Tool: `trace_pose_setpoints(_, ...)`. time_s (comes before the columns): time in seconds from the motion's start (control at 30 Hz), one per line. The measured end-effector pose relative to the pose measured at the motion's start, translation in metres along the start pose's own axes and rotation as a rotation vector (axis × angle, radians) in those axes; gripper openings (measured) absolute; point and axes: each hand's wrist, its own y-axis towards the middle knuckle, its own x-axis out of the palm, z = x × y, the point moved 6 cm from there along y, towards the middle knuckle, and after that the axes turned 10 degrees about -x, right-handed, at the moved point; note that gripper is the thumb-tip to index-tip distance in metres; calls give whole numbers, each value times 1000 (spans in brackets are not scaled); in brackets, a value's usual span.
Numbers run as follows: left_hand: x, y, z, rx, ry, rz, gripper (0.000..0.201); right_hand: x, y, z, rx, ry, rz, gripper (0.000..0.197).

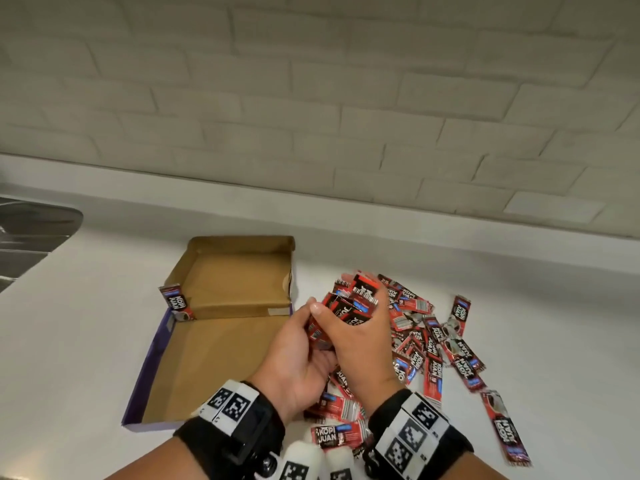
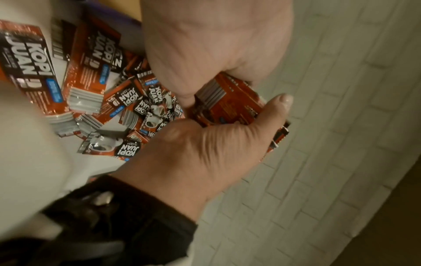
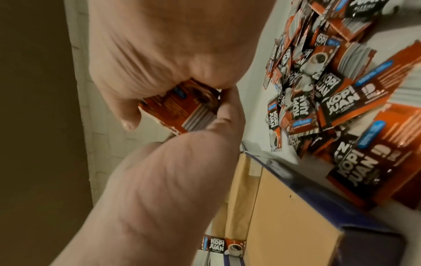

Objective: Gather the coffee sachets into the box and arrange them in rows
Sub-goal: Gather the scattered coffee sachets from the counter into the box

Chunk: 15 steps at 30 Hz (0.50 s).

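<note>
An open cardboard box (image 1: 221,368) with purple outer walls lies on the white counter, left of my hands. One red-and-black coffee sachet (image 1: 176,303) stands against its far left wall, also in the right wrist view as the sachet (image 3: 223,246). Both hands hold one bundle of sachets (image 1: 360,292) just right of the box. My left hand (image 1: 313,330) grips it from the left and below, my right hand (image 1: 348,311) from the right and above. The wrist views show the bundle (image 2: 232,100) (image 3: 187,108) pinched between the two palms. A loose pile of sachets (image 1: 426,341) lies under and right of the hands.
A steel sink (image 1: 34,230) sits at the counter's far left. A pale brick wall (image 1: 346,98) runs behind. Stray sachets lie near the front edge (image 1: 337,436) and at the far right (image 1: 505,427). Bare counter (image 1: 86,341) lies left of the box.
</note>
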Motion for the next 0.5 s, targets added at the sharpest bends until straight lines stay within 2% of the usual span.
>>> trace_pose_setpoints(0.07, -4, 0, 2, 2, 16, 5, 41, 5, 1, -1, -42, -14, 6, 83)
trace_pose_setpoints(0.1, -7, 1, 3, 3, 18, 3, 40, 7, 1, -1, -62, -34, 0, 84)
trace_pose_setpoints(0.2, -13, -1, 5, 16, 12, 23, 40, 13, -2, 0, -70, -49, -46, 61)
trace_pose_setpoints(0.33, -22, -3, 5, 0, 38, 39, 41, 25, -7, 8, -25, -121, -211, 32)
trace_pose_setpoints(0.4, -29, -3, 5, -16, 90, 41, 45, 25, -7, 13, -10, -162, -233, 26)
trace_pose_setpoints(0.5, -45, -5, 7, -32, 231, 45, 48, 26, -4, 17, 27, -151, -238, 27)
